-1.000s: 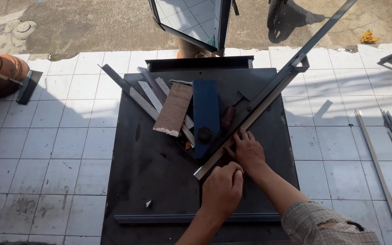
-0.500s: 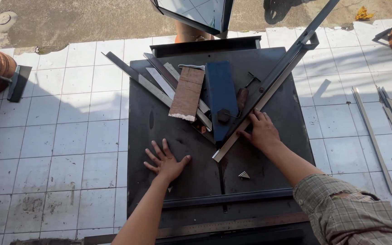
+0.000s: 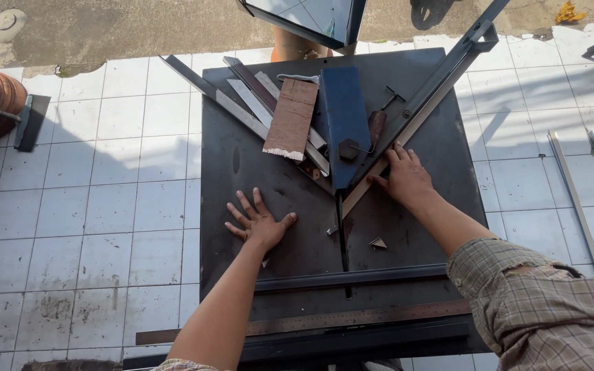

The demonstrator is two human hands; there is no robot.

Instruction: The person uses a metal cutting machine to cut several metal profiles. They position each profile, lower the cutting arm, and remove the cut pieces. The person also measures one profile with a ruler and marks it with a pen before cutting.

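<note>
We rest our left hand (image 3: 259, 223) flat on the dark table (image 3: 242, 158), fingers spread, gripping nothing. Our right hand (image 3: 407, 177) presses down on the lower end of the long steel bar (image 3: 421, 110), fingers splayed over it rather than pinching. The bar lies diagonally across the table, its lower end beside the blue plate (image 3: 343, 117). We judge it stiff, fairly heavy and sharp-edged (best held mid-length, on the flat faces). A brown sanding sheet (image 3: 291, 117) lies left of the plate. No packages, labels or signs are visible.
</note>
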